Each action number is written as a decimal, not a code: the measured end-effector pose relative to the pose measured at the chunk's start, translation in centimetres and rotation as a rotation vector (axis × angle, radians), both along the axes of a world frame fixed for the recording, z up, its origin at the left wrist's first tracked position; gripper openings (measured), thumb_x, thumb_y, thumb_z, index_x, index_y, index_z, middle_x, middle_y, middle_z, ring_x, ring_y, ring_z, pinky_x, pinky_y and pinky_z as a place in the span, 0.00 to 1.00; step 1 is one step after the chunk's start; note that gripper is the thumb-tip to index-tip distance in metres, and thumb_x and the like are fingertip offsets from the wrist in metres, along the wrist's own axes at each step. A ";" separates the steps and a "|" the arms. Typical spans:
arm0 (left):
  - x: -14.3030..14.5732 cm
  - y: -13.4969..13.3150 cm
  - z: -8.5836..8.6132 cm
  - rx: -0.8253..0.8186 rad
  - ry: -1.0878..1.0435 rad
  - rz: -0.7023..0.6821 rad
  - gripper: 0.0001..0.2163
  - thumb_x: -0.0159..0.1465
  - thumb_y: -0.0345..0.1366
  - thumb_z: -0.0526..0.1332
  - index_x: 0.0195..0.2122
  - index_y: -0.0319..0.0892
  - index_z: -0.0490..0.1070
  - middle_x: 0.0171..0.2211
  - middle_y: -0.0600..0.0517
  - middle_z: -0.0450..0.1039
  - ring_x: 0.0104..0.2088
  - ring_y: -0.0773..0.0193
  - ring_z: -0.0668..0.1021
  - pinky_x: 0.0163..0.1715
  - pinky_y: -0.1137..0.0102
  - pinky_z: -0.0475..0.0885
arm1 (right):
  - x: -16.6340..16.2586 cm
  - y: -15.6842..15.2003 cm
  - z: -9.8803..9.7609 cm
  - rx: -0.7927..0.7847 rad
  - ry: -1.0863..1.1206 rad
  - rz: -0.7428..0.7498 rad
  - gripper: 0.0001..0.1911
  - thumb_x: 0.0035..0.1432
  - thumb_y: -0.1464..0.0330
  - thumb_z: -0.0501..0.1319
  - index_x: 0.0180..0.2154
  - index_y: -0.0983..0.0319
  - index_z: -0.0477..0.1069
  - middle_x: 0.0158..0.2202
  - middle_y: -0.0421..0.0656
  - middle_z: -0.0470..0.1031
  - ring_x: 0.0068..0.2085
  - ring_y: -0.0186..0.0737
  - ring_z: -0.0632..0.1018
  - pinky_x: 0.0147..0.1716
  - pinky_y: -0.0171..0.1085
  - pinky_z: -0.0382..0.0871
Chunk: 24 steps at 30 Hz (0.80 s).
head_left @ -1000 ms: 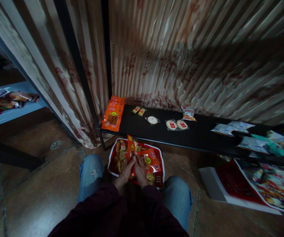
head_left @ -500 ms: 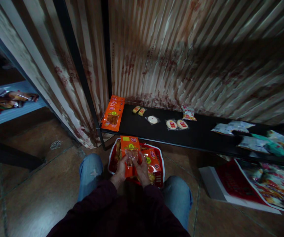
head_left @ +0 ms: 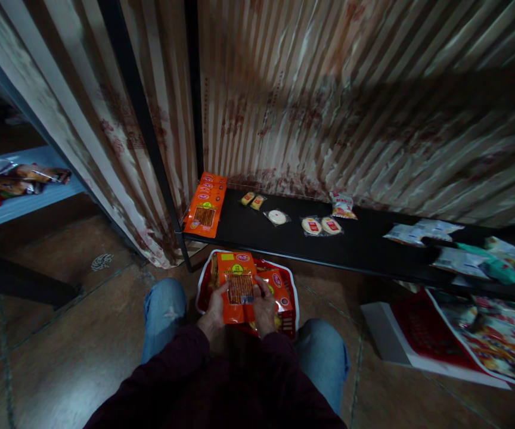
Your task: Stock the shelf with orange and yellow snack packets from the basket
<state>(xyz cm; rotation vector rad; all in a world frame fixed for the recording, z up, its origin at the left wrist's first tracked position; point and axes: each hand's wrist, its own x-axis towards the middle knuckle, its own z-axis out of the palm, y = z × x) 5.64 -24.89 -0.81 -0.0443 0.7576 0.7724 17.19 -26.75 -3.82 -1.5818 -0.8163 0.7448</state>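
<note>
An orange snack packet (head_left: 240, 287) with brown sticks showing through its window is held above a basket. My left hand (head_left: 216, 307) grips its left edge, and my right hand (head_left: 263, 304) is closed on its right edge. Below it, the red basket (head_left: 296, 298) with a white rim stands on the floor between my knees. Another orange packet (head_left: 279, 287) lies in the basket, among yellowish packs partly hidden by my hands. At the left end of the black shelf, a row of similar orange packets (head_left: 205, 208) overlaps.
On the black shelf (head_left: 239, 229) lie two small yellow packs (head_left: 253, 201), round white wrapped crackers (head_left: 320, 225), a small bag (head_left: 342, 205) and several silvery bags (head_left: 418, 231). A red and white box (head_left: 412, 328) of bags stands right. Dark posts (head_left: 139, 113) rise at left.
The held packet has come slightly down and towards me. My right hand has shifted a little to the right on the packet's edge, uncovering more of its window.
</note>
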 end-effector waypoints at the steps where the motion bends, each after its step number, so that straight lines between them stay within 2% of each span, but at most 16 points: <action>1: 0.0 0.0 0.0 0.000 -0.013 -0.009 0.22 0.59 0.41 0.59 0.52 0.35 0.68 0.40 0.41 0.79 0.39 0.49 0.81 0.45 0.55 0.72 | 0.0 0.0 0.1 -0.010 0.020 -0.012 0.27 0.53 0.52 0.54 0.50 0.58 0.72 0.43 0.47 0.78 0.41 0.45 0.77 0.42 0.44 0.70; 4: -0.2 0.1 0.0 0.009 -0.056 -0.025 0.22 0.59 0.42 0.58 0.53 0.35 0.68 0.41 0.41 0.78 0.41 0.49 0.80 0.46 0.53 0.71 | 0.2 0.0 0.0 -0.045 0.015 -0.003 0.27 0.54 0.53 0.53 0.50 0.59 0.72 0.43 0.47 0.77 0.42 0.46 0.76 0.43 0.45 0.69; 8: -0.2 0.1 0.0 0.042 -0.110 -0.051 0.22 0.59 0.42 0.59 0.52 0.35 0.69 0.42 0.40 0.78 0.43 0.48 0.79 0.48 0.53 0.70 | 0.7 0.1 -0.3 -0.084 -0.222 -0.015 0.24 0.55 0.54 0.51 0.44 0.59 0.74 0.43 0.48 0.75 0.45 0.47 0.73 0.47 0.46 0.67; 13: -0.2 0.0 -0.5 0.080 -0.110 -0.039 0.23 0.58 0.42 0.60 0.53 0.35 0.68 0.42 0.40 0.78 0.43 0.48 0.79 0.48 0.53 0.70 | 0.8 0.1 -0.2 -0.115 -0.455 -0.038 0.18 0.54 0.61 0.51 0.38 0.61 0.77 0.46 0.52 0.72 0.50 0.51 0.69 0.51 0.50 0.62; 19: -0.4 0.2 -0.4 0.064 -0.123 -0.033 0.24 0.60 0.43 0.58 0.54 0.34 0.67 0.42 0.40 0.78 0.43 0.49 0.79 0.49 0.54 0.70 | 0.5 0.1 0.5 -0.104 -0.532 0.051 0.18 0.53 0.66 0.50 0.40 0.58 0.77 0.41 0.47 0.76 0.46 0.48 0.70 0.50 0.48 0.63; 24: -0.7 0.4 0.4 0.110 -0.136 -0.056 0.25 0.60 0.45 0.58 0.54 0.35 0.67 0.43 0.41 0.78 0.45 0.49 0.79 0.51 0.54 0.69 | 0.0 0.0 0.6 -0.096 -0.517 0.084 0.22 0.54 0.67 0.48 0.45 0.58 0.75 0.44 0.47 0.77 0.47 0.47 0.72 0.51 0.47 0.65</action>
